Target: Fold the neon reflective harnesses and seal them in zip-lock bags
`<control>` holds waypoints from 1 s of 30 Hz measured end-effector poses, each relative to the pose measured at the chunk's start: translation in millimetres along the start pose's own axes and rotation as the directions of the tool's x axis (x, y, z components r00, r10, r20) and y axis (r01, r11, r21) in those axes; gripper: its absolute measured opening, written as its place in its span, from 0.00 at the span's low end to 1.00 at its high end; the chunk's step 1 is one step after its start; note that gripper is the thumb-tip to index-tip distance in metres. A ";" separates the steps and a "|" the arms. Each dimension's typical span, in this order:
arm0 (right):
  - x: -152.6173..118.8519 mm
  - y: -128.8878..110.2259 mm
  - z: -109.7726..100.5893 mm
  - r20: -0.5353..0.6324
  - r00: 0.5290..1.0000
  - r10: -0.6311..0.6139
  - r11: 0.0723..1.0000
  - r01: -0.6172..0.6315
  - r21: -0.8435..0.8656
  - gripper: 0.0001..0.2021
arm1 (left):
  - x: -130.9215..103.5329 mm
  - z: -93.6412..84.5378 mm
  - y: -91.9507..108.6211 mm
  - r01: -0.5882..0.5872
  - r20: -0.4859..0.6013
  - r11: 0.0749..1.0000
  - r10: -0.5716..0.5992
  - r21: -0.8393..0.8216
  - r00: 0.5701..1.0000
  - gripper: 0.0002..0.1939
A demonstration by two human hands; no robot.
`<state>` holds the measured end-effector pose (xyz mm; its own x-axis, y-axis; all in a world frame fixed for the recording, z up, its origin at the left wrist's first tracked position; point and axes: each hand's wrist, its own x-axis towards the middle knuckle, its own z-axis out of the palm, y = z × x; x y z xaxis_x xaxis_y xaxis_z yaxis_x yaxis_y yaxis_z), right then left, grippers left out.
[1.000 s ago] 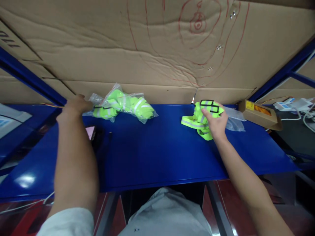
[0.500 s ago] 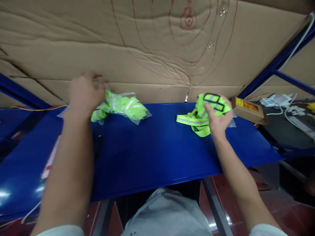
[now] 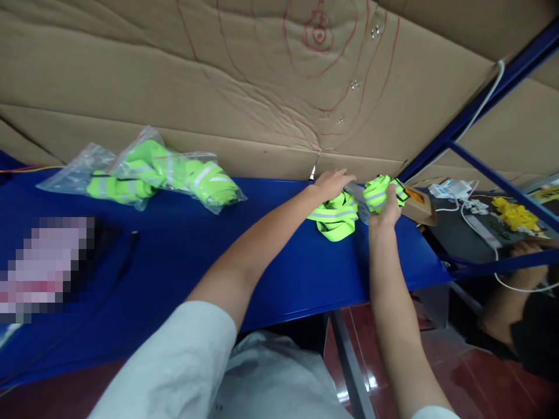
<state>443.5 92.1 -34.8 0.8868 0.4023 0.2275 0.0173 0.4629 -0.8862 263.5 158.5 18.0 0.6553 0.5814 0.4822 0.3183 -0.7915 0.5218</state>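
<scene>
In the head view, my right hand (image 3: 388,210) is closed round a bundled neon-yellow reflective strap (image 3: 376,193) with grey stripes and a black edge. My left hand (image 3: 334,184) reaches across to the right, fingers stretched out above a loose pile of reflective straps (image 3: 336,220) on the blue table (image 3: 279,267). Between the two hands shows a bit of clear plastic (image 3: 358,201); whether my left fingers touch it I cannot tell. To the left, against the cardboard, bagged reflective straps (image 3: 209,181) lie in clear zip bags.
A cardboard wall (image 3: 244,116) with red drawn lines stands behind the table. At right are a small cardboard box (image 3: 421,206), a blue frame post (image 3: 441,139) and another person's arm (image 3: 519,285). A pixelated flat object (image 3: 48,262) and a black cable (image 3: 126,256) lie at left.
My left hand has moved from the bagged straps at left over to the strap pile at right. My right hand still grips its bundle, now turned. The view has shifted rightward.
</scene>
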 end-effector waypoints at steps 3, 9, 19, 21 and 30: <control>-7.4 -8.4 3.1 0.031 1.000 0.005 1.000 -0.005 0.013 0.23 | 13.5 5.5 0.0 -0.058 0.074 0.993 0.051 0.101 0.996 0.08; -45.3 -53.4 17.6 0.148 0.989 0.017 0.986 -0.041 0.160 0.25 | -57.8 -70.8 -2.4 0.022 -0.039 0.986 -0.015 0.168 0.999 0.08; -206.0 -51.8 32.3 0.708 0.412 0.574 0.777 -0.547 -0.311 0.25 | -237.4 -135.4 36.4 0.222 -0.212 0.833 -0.370 -0.507 0.905 0.28; -215.4 -47.0 31.9 0.703 0.410 0.581 0.779 -0.531 -0.334 0.25 | -240.9 -129.6 28.4 0.113 -0.143 0.917 -0.180 -0.382 0.973 0.39; -183.2 -42.9 36.6 0.575 0.558 0.599 0.789 -0.533 -0.305 0.27 | -233.1 -122.9 -30.6 0.043 0.258 0.894 -0.175 0.446 0.950 0.60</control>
<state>263.3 27.3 -23.7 0.2393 0.9557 -0.1715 -0.3180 -0.0898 -0.9438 16.8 70.4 -23.9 0.7437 0.6423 0.1854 0.6186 -0.7663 0.1735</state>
